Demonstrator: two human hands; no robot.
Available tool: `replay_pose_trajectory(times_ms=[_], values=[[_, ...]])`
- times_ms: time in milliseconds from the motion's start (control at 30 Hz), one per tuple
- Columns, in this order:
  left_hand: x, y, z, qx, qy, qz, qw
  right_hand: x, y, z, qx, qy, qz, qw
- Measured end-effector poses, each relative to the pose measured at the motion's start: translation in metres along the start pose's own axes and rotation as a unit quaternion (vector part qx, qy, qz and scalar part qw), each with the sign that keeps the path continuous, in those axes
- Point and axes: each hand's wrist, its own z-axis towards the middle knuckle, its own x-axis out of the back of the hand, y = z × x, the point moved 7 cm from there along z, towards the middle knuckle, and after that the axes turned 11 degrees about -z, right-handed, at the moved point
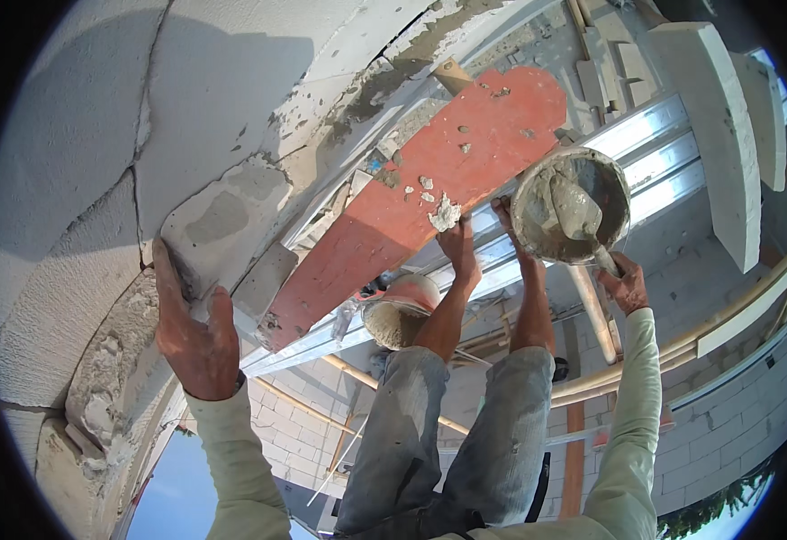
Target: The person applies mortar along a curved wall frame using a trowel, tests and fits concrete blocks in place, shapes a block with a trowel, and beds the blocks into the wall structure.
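Note:
My left hand (197, 337) is at the left, against the wall of pale blocks (78, 153). Its fingers and thumb are spread around the lower end of a small light block (231, 211) with a grey damp patch; the hand touches it without visibly gripping. At the right, my right hand (626, 286) is wrapped around the handle of a trowel (576, 209). The blade rests inside a round bucket (521, 220) whose walls are caked with grey mortar. Beside the wall, rough mortar (110, 378) covers a ledge below my left hand.
My bare feet stand on metal rails (493, 256) beside a red plank (384, 229) strewn with mortar crumbs. A second bucket (416, 290) sits lower, near my leg. Pale slabs (709, 135) lean at the upper right. Bamboo poles (592, 310) and a block wall (736, 423) lie below.

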Motion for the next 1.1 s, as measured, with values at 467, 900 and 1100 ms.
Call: replay_pose_trajectory(times_ms=[467, 900, 1100], values=[[0.001, -0.005, -0.001, -0.017, 0.025, 0.015, 0.999, 0.201, -0.208, 0.031, 0.214, 0.055, -0.346, 0.912], [-0.004, -0.014, -0.008, -0.014, 0.078, 0.033, 0.996, -0.022, -0.424, 0.175, 0.384, -0.065, -0.490, 0.780], [-0.007, -0.019, -0.010, -0.022, 0.097, 0.058, 0.993, -0.111, -0.453, 0.189, 0.458, -0.085, -0.563, 0.683]])
